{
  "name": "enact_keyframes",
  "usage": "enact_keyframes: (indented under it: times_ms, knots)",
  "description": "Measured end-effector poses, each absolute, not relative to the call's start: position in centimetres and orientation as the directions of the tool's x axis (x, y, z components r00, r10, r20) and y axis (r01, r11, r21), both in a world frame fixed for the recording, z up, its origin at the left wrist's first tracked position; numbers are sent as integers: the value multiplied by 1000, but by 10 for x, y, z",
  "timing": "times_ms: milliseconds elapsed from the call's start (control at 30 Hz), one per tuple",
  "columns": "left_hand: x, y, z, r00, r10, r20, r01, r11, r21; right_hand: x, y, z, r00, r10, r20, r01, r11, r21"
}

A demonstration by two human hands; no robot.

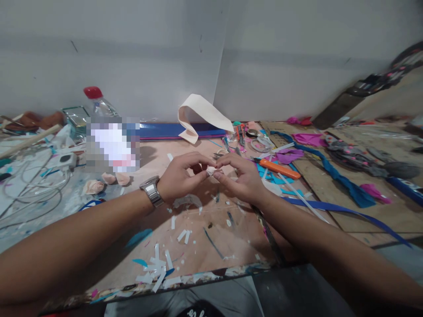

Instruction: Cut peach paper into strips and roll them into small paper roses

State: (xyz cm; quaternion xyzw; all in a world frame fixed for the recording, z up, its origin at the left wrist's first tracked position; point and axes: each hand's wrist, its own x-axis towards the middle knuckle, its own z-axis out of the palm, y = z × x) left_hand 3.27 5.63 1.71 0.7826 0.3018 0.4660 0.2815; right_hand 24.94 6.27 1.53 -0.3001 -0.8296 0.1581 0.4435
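Observation:
Above the middle of the worktable, my left hand (180, 178) and my right hand (243, 178) meet fingertip to fingertip. Pinched between them is a small pale pink folded piece (212, 171), partly covered by the fingers; its material is hard to make out. Both hands have thumb and fingers closed on it. A metal watch (152, 191) is on my left wrist. Pale pink rose-like flowers (94, 187) lie left of my left hand. Just beyond my right hand is an orange-handled cutter (279, 168).
A curled cream strip (206, 112) stands at the back on blue sheets (158, 131). White cables (33, 189) and a red-capped bottle (99, 99) are at left. White paper scraps (158, 268) lie near the front edge; blue ribbon (350, 211) and brown board (310, 185) are at right.

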Motion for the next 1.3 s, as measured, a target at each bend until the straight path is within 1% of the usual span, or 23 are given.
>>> enact_keyframes:
  times_ms: [133, 367, 433, 567, 633, 733, 867, 1000, 1100, 1200, 1300]
  knots:
    - [32, 56, 17, 382, 739, 555, 196, -652, 733, 249, 64, 13, -403, 624, 670, 355, 781, -514]
    - [33, 56, 12, 402, 779, 481, 91, -557, 826, 249, 63, 12, -434, 624, 650, 330, 781, -530]
    - [34, 57, 10, 400, 778, 485, 78, -556, 828, 248, 62, 12, -435, 629, 644, 330, 777, -535]
    - [32, 57, 11, 400, 776, 488, 109, -568, 815, 249, 62, 14, -437, 626, 646, 331, 780, -532]
    - [31, 56, 13, 423, 767, 483, 88, -565, 820, 249, 62, 14, -433, 624, 651, 342, 781, -522]
    - [31, 56, 15, 468, 761, 450, 10, -513, 858, 249, 63, 14, -427, 607, 670, 358, 794, -491]
    - [33, 56, 13, 426, 813, 397, 26, -450, 893, 249, 65, 13, -444, 562, 698, 353, 825, -440]
    - [33, 59, 11, 395, 803, 447, 17, -493, 870, 250, 66, 12, -439, 562, 701, 376, 824, -425]
    - [32, 62, 10, 385, 784, 487, 4, -529, 849, 250, 66, 13, -448, 532, 718, 377, 841, -389]
    - [31, 64, 11, 390, 775, 498, 32, -552, 834, 250, 66, 13, -451, 504, 736, 383, 855, -350]
    - [31, 63, 12, 404, 753, 519, 76, -593, 802, 250, 66, 12, -444, 505, 741, 399, 851, -341]
